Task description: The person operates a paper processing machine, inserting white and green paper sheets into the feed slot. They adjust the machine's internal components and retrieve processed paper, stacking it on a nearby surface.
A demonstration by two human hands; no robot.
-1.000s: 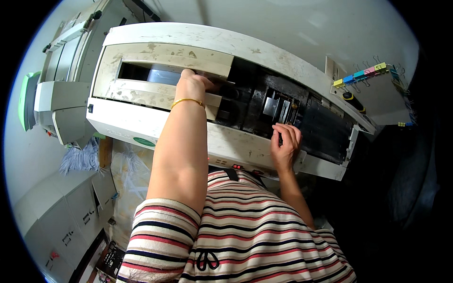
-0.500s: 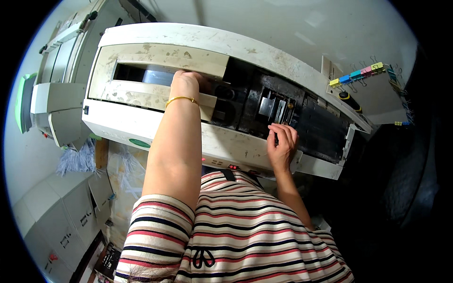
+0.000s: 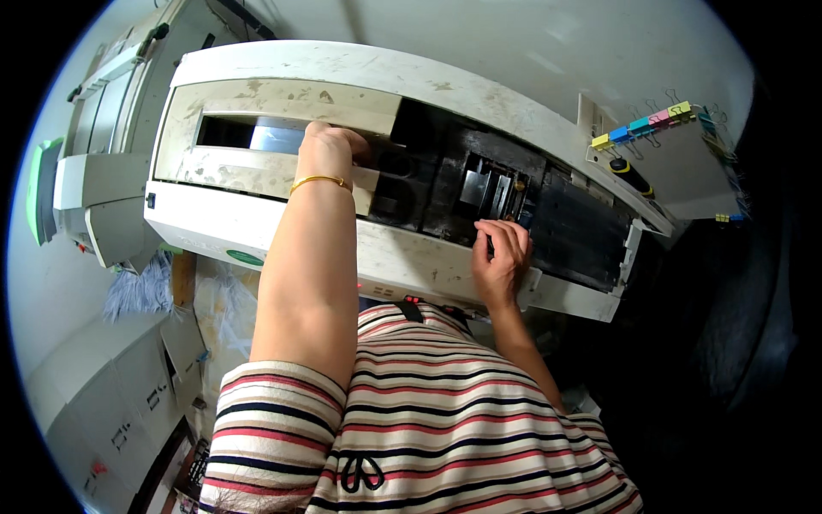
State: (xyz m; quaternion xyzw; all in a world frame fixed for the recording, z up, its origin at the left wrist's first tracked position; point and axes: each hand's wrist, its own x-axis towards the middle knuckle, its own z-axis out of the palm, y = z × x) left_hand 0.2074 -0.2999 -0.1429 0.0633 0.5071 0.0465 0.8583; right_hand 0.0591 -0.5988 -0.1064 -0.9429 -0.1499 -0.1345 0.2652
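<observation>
A long white-and-beige machine (image 3: pixel 282 193) with brown stains lies across in front of me, its right half dark inside. My left hand (image 3: pixel 330 147), a gold bangle at the wrist, reaches into the long slot of the beige top. Its fingers curl down, and their tips and whatever they grip are hidden. Beside it in the slot shows a smooth bluish-white surface (image 3: pixel 276 139). My right hand (image 3: pixel 503 257) rests at the near edge of the black bay, fingers bent and thumb apart. Just beyond its fingertips are metal rollers or plates (image 3: pixel 490 193).
On the right, colourful binder clips (image 3: pixel 640 127) line a pale panel, with a black-and-yellow handled tool (image 3: pixel 632 177) below. Another grey-white machine (image 3: pixel 107 201) stands at left. Shredded paper strips (image 3: pixel 141 287) and white cabinets (image 3: pixel 111 377) are beneath it.
The whole view has shifted slightly, so the machine sits a little further left. Both hands keep nearly the same places on it.
</observation>
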